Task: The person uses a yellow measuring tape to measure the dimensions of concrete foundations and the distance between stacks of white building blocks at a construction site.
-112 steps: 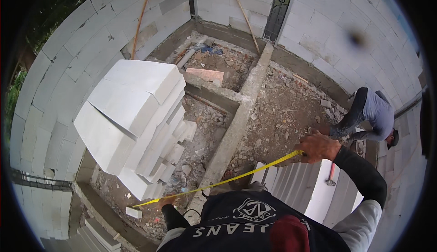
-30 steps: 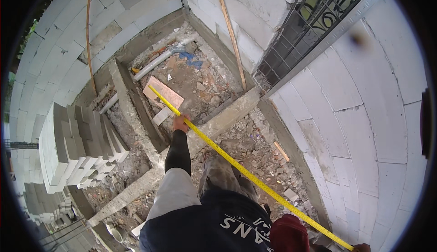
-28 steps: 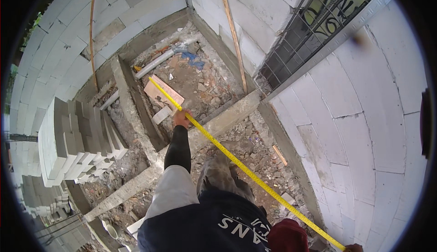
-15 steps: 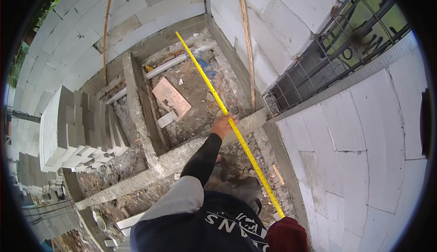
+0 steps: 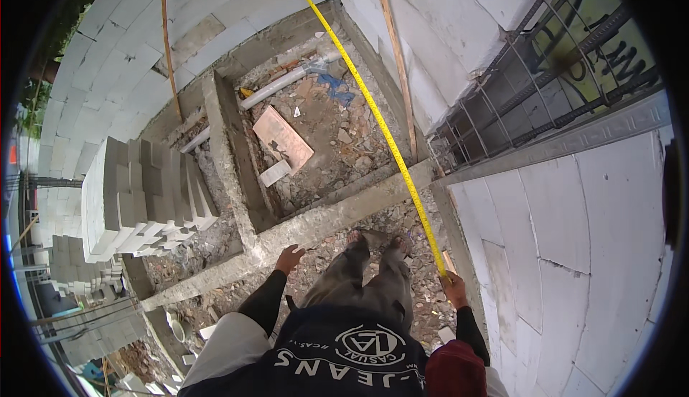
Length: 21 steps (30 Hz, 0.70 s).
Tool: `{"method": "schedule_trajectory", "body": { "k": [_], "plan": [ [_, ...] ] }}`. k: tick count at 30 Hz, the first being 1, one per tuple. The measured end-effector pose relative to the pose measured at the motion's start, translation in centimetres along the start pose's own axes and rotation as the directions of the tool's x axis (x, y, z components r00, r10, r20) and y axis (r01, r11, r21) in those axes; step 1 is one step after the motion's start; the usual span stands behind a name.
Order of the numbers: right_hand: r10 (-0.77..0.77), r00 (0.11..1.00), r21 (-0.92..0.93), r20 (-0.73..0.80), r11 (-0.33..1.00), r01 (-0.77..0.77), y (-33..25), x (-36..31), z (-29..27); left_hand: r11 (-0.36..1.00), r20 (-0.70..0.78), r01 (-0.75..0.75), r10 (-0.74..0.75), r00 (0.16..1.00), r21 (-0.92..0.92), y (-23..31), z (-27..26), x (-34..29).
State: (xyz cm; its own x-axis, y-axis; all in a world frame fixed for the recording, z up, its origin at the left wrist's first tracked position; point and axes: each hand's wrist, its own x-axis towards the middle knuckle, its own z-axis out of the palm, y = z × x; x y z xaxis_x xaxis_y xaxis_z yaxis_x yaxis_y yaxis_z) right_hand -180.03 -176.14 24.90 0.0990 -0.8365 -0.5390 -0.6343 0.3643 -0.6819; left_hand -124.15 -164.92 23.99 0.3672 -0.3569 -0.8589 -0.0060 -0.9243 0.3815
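Head view: one yellow tape measure (image 5: pixel 397 154), and the right hand (image 5: pixel 454 289) has its fingers wrapped round the near end! The strip runs away from them towards eleven o'clock, across the concrete beam (image 5: pixel 334 217). Left hand (image 5: pixel 289 259) hovers, fingers loosely parted, tape well apart at three o'clock. From that hand: one pinkish board (image 5: pixel 283 138) at twelve, one block stack (image 5: pixel 136 199) at ten; two wooden poles (image 5: pixel 393 52) lean beyond.
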Motion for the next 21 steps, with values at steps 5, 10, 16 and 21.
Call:
{"method": "schedule_trajectory", "body": {
  "k": [5, 10, 16, 21],
  "plan": [
    [0.059, 0.998, -0.026, -0.001, 0.998, -0.059, 4.7, 2.7, -1.2, 0.915, -0.289, 0.286, -0.203, 0.936, 0.285, -16.5, -6.5, -6.7],
    [-0.001, 1.000, -0.076, 0.031, 0.997, 0.003, 7.1, 5.4, -1.2, 0.881, -0.059, 0.456, -0.466, 0.883, -0.126, -16.8, -0.4, -13.2],
    [0.142, 0.981, -0.013, 0.130, 0.990, -0.141, 5.4, 8.6, -0.3, 0.810, 0.118, -0.430, 0.419, 0.900, 0.399, -13.0, 10.5, -8.5],
    [0.020, 0.998, -0.056, 0.058, 0.998, -0.016, 7.4, 11.1, 1.3, 0.987, 0.141, -0.161, 0.158, 0.977, 0.014, -2.9, 14.0, -11.1]
  ]
}}
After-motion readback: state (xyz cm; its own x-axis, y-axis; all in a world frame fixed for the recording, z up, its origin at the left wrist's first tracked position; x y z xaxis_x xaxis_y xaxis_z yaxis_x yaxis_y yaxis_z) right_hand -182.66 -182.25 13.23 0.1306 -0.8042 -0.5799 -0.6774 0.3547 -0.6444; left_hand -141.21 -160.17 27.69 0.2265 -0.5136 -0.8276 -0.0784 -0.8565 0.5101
